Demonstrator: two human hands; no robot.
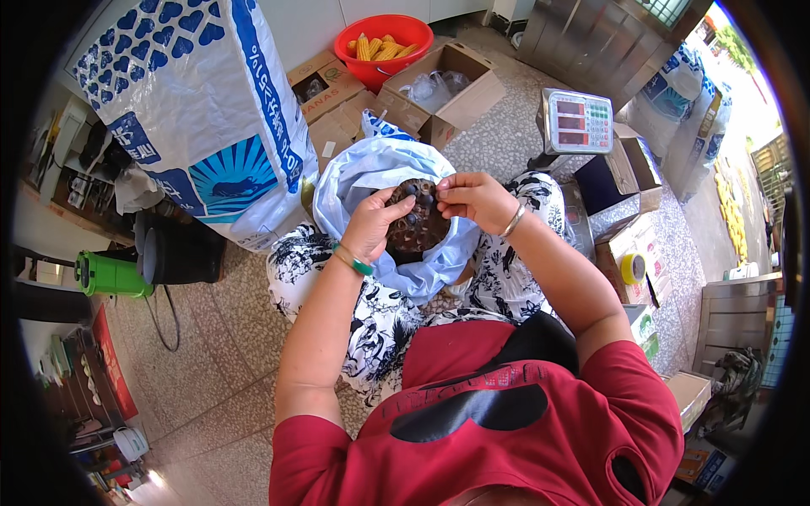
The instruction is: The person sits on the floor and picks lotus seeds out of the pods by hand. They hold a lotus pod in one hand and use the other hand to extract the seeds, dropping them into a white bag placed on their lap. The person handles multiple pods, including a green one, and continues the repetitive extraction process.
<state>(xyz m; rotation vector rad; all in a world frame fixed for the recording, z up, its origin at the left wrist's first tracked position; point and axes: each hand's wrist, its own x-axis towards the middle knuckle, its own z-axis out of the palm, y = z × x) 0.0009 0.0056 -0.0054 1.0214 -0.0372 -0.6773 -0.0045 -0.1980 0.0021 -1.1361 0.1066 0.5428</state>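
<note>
My left hand [373, 222] grips what looks like a dried brown lotus seed head [414, 196], its thumb lying across the front near dark round seeds. At the right edge of the seed head, the fingertips of my right hand [471, 197] are pinched together; whether they hold a seed or the edge cannot be made out. Both hands are over the mouth of a pale blue-white woven plastic bag [436, 269], which stands between my knees with its rim folded outward. More brown material shows inside the bag, partly hidden by the hands.
A tall printed woven sack [190, 114] stands at the left. Beyond the bag are a red basin [354, 35] of corn cobs and a cardboard box [481, 82] holding clear plastic. A digital scale [577, 120], cartons [633, 237] and yellow tape [633, 269] are at the right.
</note>
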